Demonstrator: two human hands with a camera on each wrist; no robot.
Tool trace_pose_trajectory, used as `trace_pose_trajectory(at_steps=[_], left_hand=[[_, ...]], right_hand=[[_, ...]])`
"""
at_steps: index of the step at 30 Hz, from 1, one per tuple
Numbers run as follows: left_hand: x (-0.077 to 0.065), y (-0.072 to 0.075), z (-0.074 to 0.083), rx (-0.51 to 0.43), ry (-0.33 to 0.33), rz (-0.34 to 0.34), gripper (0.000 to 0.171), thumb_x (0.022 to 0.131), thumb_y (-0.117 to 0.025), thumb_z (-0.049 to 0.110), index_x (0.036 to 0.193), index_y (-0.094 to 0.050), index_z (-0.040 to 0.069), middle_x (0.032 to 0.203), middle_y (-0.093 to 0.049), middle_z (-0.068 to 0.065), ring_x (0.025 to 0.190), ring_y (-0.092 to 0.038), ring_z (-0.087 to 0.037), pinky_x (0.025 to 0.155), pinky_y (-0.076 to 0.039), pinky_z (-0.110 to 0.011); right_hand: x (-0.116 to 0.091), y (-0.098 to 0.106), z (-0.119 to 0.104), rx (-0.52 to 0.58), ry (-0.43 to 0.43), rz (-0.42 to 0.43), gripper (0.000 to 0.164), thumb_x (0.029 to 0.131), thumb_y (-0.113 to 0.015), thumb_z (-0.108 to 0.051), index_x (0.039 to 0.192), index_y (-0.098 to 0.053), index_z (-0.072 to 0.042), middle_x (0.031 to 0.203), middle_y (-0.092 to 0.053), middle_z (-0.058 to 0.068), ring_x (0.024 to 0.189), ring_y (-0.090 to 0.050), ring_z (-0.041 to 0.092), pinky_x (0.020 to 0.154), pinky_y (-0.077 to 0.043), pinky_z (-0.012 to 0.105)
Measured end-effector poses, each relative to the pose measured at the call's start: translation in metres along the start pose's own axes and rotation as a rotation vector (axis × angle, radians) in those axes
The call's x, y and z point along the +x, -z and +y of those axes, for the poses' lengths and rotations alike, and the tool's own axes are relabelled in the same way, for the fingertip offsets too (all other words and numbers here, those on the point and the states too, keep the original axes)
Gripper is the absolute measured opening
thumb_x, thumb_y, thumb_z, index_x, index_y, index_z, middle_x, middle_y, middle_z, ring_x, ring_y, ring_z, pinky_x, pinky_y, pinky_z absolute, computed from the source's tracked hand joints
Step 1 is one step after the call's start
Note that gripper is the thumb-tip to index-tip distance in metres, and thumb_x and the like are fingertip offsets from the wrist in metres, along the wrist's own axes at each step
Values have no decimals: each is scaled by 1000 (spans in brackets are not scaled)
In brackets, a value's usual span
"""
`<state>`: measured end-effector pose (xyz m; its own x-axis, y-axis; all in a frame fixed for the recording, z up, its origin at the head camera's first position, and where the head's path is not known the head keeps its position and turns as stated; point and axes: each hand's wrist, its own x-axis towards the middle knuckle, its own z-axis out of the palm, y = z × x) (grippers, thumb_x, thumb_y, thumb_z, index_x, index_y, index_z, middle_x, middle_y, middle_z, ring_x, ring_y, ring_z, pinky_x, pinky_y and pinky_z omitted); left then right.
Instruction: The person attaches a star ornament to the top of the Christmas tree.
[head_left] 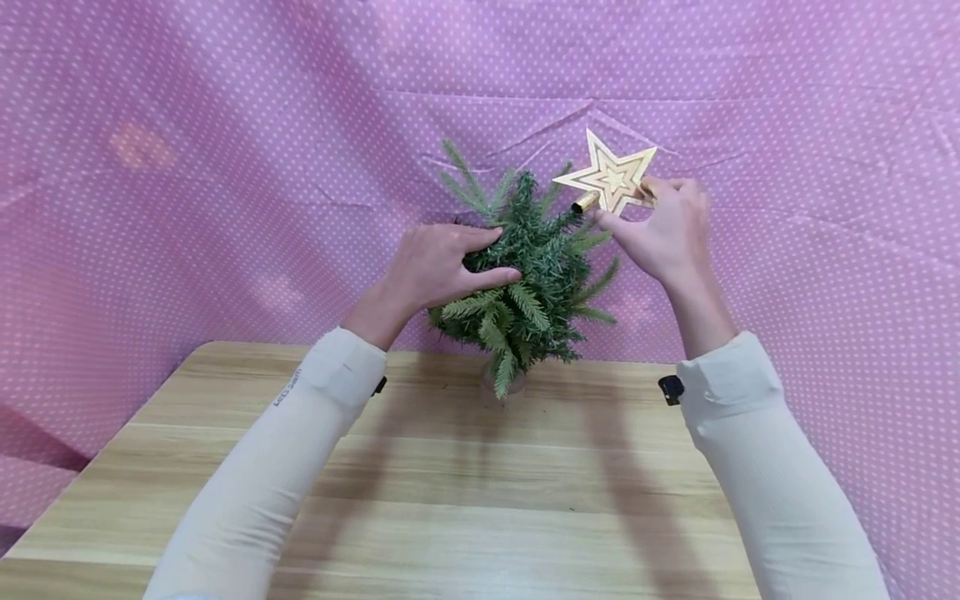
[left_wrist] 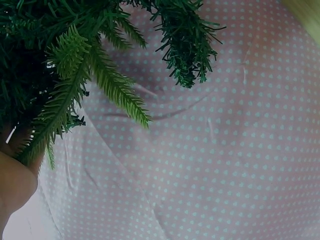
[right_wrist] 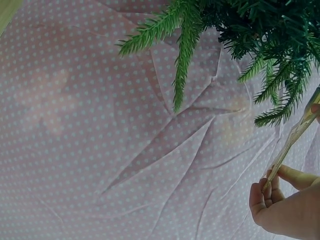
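A small artificial Christmas tree (head_left: 540, 258) stands upright on the table, its dense green branches spreading to both sides. My left hand (head_left: 442, 265) grips its upper left side, thumb in front; the other fingers are partly lost among the needles. In the left wrist view only a bit of that hand (left_wrist: 17, 182) shows beside a branch. At the tree's upper right, my right hand (head_left: 671, 229) pinches a gold star topper (head_left: 613, 177) by its edge. The star's short tube points down and left, close to the branches. In the right wrist view the star (right_wrist: 295, 132) appears edge-on.
The wooden table (head_left: 480, 475) runs from below the tree toward me. Behind it hangs a pink cloth (head_left: 285, 125) with white dots, creased in places. The tree's pale base (head_left: 517, 385) sits near the table's back edge.
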<state>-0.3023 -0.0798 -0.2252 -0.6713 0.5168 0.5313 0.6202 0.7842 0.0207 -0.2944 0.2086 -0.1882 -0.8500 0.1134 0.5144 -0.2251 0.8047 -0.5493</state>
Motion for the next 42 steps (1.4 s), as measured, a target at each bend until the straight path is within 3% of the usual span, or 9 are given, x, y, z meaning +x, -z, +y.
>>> trace_pose_trajectory(at_steps=[3,6,11,19,26,33,40,42], left_hand=[[0,-1,0,1,-4,6,71,88,-63,71,138,-64,21,134,-65,-2,68,-62,-17,49,-41,-30],[0,-1,-1,-3,-14,14,71,88,-63,70,138,-64,20,131,-67,-4,53,-42,-14,46,-34,-29],[1,-1,-2,0,-19,18,70,88,-64,69,138,-64,20,123,-71,-6,51,-25,-11,45,-27,-29],[1,1,-1,-13,-21,16,71,87,-65,69,138,-64,19,98,-76,-9,51,-24,-11,46,-27,-29],[1,2,0,-19,-18,15,71,87,-65,69,138,-64,20,80,-71,-8,51,-28,-13,46,-31,-31],[1,2,0,-12,-6,-2,70,88,-64,69,139,-64,21,98,-76,-10,53,-39,-15,49,-39,-33],[1,2,0,-16,-2,-10,71,88,-64,70,139,-63,21,84,-72,-10,53,-34,-14,50,-38,-32],[1,2,0,-15,-2,-14,71,88,-64,69,139,-63,20,87,-73,-11,53,-32,-14,50,-38,-32]], right_hand=[[2,-1,-2,-4,-10,-13,86,82,-76,-55,146,-52,-3,141,-43,22,128,-36,35,104,-34,50],[5,-2,-6,-10,-22,-24,88,82,-74,-56,149,-49,-4,145,-40,22,131,-35,35,106,-35,51],[10,-5,-13,-7,-23,-30,91,83,-72,-61,150,-49,-4,144,-41,22,129,-37,35,104,-37,50],[17,-12,-25,5,-22,-41,83,84,-73,-53,152,-48,-11,143,-43,17,127,-37,30,103,-36,45],[23,-15,-34,-8,-29,-44,86,84,-72,-55,152,-46,-9,147,-40,16,131,-36,29,106,-35,43],[27,-19,-42,-10,-19,-33,82,83,-73,-54,150,-51,-11,143,-43,14,131,-36,27,106,-35,41],[28,-21,-48,-45,18,13,77,84,-71,-50,146,-54,-8,144,-45,13,134,-33,25,110,-31,39],[29,-21,-51,-63,30,19,78,84,-71,-51,146,-53,-8,143,-45,13,133,-33,25,109,-31,38]])
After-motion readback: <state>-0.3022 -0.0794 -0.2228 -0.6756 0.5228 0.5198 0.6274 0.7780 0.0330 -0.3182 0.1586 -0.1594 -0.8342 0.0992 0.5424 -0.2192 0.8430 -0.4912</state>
